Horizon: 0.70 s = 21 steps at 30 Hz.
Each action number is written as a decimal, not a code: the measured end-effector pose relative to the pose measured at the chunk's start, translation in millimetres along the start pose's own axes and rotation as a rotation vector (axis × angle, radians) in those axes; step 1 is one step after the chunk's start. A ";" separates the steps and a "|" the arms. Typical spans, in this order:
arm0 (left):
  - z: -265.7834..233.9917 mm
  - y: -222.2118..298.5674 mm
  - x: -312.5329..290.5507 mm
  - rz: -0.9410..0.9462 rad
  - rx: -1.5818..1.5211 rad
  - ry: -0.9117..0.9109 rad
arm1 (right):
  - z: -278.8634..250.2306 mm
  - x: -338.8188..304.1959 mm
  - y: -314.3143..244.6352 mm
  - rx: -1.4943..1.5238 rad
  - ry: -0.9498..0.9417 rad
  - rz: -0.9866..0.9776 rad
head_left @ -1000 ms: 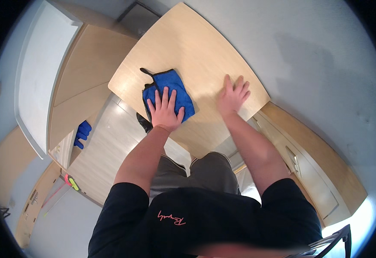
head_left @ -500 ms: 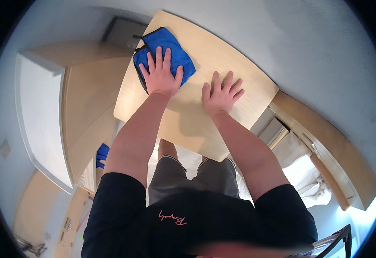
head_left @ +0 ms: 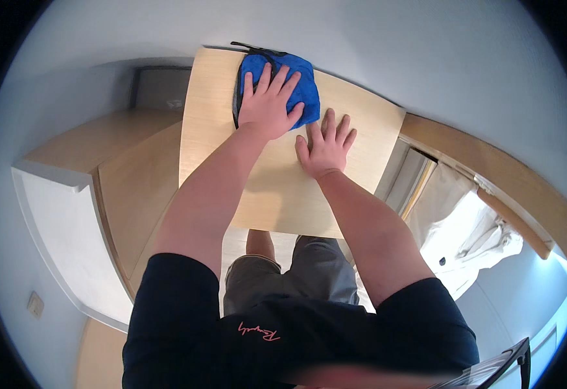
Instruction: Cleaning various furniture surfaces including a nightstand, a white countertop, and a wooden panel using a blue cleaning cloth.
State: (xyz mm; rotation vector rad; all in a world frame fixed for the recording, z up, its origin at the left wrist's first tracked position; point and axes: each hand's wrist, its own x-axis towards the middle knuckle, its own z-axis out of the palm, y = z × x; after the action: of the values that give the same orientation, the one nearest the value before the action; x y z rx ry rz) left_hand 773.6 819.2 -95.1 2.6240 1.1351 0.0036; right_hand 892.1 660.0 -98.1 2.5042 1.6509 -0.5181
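A blue cloth (head_left: 305, 83) with dark edging and a small black loop lies folded at the far edge of the light wooden tabletop (head_left: 275, 204). My left hand (head_left: 269, 109) rests flat on it, fingers spread, pressing rather than gripping. Part of the cloth is hidden under that palm. To the right and a little nearer, my right hand (head_left: 325, 150) lies palm down on the bare wood with its fingers apart. It holds nothing, and its fingertips come close to the cloth's right corner without covering it.
A pale wall (head_left: 361, 45) runs along the table's far edge. Wooden cabinetry with a white panel (head_left: 63, 214) stands to the left. On the right are a wooden ledge (head_left: 484, 162) and white fabric (head_left: 455, 227) below it. My legs are under the near edge.
My left hand has slid the cloth rightward, away from the table's left edge and up to the far edge. My right hand stays flat on the wood. The whole view has turned somewhat.
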 end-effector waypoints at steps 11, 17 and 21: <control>18.7 26.3 -164.8 -0.387 -0.116 -0.160 | -6.9 -0.2 0.3 -0.066 -0.018 0.031; 13.5 27.5 -145.3 -0.371 -0.124 -0.181 | -2.2 -1.4 1.4 -0.074 -0.023 0.037; 12.0 24.1 -81.2 -0.361 -0.118 -0.056 | -1.1 -1.6 1.3 -0.075 -0.002 0.016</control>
State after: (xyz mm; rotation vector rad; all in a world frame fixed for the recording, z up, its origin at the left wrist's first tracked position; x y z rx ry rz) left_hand 736.1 742.4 -91.5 2.2696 1.5211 -0.0726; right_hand 892.9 658.3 -96.7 2.4603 1.6174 -0.4489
